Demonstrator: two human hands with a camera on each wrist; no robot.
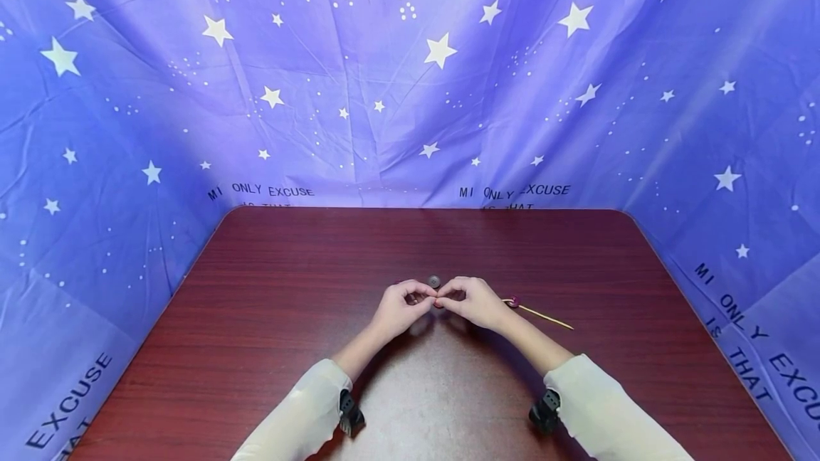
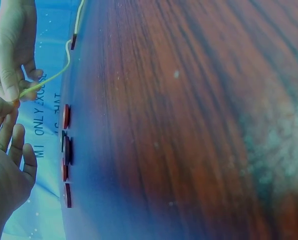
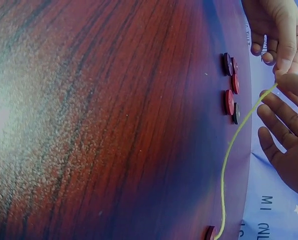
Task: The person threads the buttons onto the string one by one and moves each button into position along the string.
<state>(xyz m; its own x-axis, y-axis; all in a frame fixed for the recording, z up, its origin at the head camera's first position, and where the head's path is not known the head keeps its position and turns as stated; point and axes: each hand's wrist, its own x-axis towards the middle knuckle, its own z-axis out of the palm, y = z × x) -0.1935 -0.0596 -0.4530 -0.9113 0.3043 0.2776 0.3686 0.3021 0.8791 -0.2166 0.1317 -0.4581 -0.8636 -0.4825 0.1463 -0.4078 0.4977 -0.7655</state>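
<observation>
My left hand and right hand meet fingertip to fingertip above the table, thumb and forefinger of each pinching the end of a yellow string. A small orange spot shows at the tips where they meet; what it is I cannot tell. From the right fingers the string drops to a dark red button on the table, with its tail trailing rightward past it. Just behind the fingertips lies a grey button. Several loose buttons, among them a red button and a dark purple button, lie beneath the hands, partly hidden in the head view.
The dark red wood-grain table has rounded far corners. Around it hangs a blue-purple curtain with white stars and black lettering. A black wrist camera sits at the left cuff, and another black camera at the right.
</observation>
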